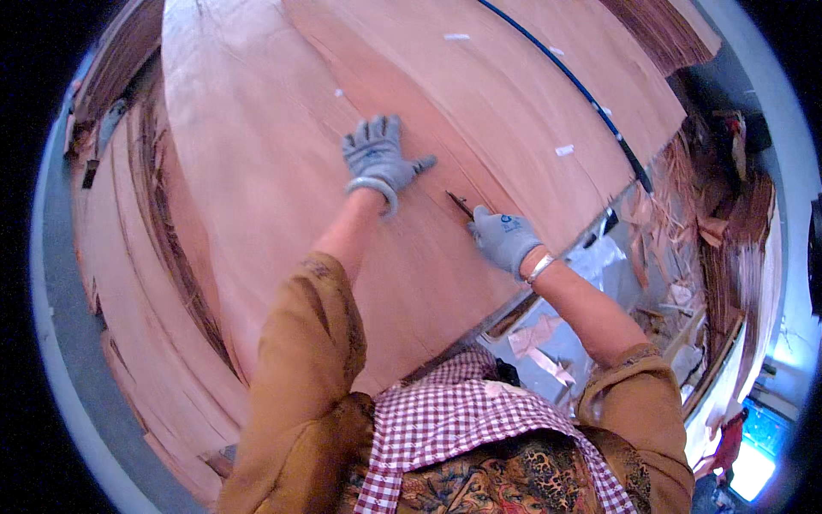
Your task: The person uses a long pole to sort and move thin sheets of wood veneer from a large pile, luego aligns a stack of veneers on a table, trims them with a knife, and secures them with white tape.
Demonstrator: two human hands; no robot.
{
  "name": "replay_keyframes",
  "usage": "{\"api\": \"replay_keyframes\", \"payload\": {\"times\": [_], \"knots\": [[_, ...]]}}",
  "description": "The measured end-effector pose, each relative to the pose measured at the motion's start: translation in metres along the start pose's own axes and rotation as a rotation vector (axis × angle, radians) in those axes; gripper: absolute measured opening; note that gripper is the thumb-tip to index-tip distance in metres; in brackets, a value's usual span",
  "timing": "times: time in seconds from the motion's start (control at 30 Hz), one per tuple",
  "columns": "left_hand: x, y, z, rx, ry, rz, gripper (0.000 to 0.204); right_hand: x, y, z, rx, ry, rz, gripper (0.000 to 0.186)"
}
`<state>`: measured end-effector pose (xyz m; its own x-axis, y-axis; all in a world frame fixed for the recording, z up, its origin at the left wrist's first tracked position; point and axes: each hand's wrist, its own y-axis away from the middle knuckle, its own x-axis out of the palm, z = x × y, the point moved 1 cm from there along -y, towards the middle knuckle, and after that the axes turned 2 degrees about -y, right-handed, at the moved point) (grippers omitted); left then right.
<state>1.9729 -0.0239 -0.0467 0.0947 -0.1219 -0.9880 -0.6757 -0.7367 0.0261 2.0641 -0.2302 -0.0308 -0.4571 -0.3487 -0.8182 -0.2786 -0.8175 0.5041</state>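
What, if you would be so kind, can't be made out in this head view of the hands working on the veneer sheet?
- The thin tool in the right hand: its handle is hidden in the glove, and the tip is too small to identify.
- The palm of the left hand: pressed flat on the veneer sheet, so nothing beneath it shows.
- The bench under the sheet: covered by the veneer.
- The scrap pile on the right: bent and blurred by the fisheye rim.

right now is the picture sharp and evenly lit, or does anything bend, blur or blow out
Head view: strong fisheye, so the blue line and the veneer sheet edges curve toward the black rim; the left hand and right hand are fairly sharp at centre; the light is soft, without hard shadows; the bright patch at lower right is blown out, and the rim is softer.
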Motion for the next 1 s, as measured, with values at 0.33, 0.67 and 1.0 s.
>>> {"api": "replay_keyframes", "payload": {"times": [0.33,0.67,1.0], "knots": [[-0.009,-0.002,-0.003,-0.035,-0.002,0.113,0.092,0.038,0.132,-0.083,0.014,0.066,0.069,0.019],[0.022,0.006,0.006,-0.082,0.131,-0.056,0.097,-0.076,0.064,-0.077,0.042,-0.411,0.013,0.027],[0.02,-0.002,0.003,-0.081,0.167,-0.077,0.1,-0.089,-0.122,0.018,-0.274,0.223,-0.016,0.031]]}}
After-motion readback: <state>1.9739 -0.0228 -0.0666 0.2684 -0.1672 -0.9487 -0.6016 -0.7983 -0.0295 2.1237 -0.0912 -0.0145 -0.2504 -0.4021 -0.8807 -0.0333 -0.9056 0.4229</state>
